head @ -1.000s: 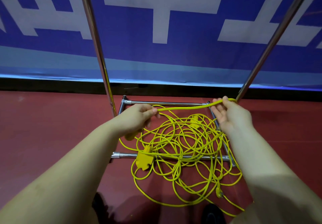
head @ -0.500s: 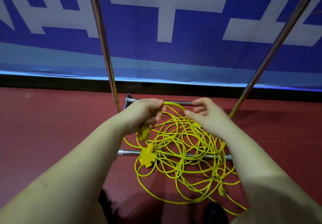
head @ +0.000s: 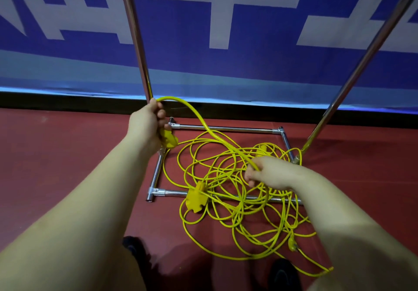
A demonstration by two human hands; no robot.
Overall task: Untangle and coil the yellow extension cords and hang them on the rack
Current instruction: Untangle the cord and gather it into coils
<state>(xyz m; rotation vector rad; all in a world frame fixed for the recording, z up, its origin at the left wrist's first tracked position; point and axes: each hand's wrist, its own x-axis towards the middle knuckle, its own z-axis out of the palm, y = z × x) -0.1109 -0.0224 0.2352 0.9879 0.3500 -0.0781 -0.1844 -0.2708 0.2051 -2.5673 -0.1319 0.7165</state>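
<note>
A tangle of yellow extension cords (head: 228,191) lies on the red floor across the rack's chrome base frame (head: 226,128). My left hand (head: 148,123) grips one cord end, with a yellow plug (head: 169,140) sticking out below the fist. From that hand the cord arches up and runs down to my right hand (head: 269,173), which pinches it just above the pile. A yellow multi-socket block (head: 196,200) rests on the near base bar. Another plug (head: 293,245) lies at the pile's right front.
Two chrome uprights of the rack rise from the base, the left pole (head: 135,41) and the right pole (head: 366,57). A blue and white banner (head: 226,30) stands behind. My dark shoes (head: 135,247) show at the bottom edge.
My hands have moved apart. The left hand rose toward the left pole with the cord end, and the right hand dropped down to the pile, sliding along the cord.
</note>
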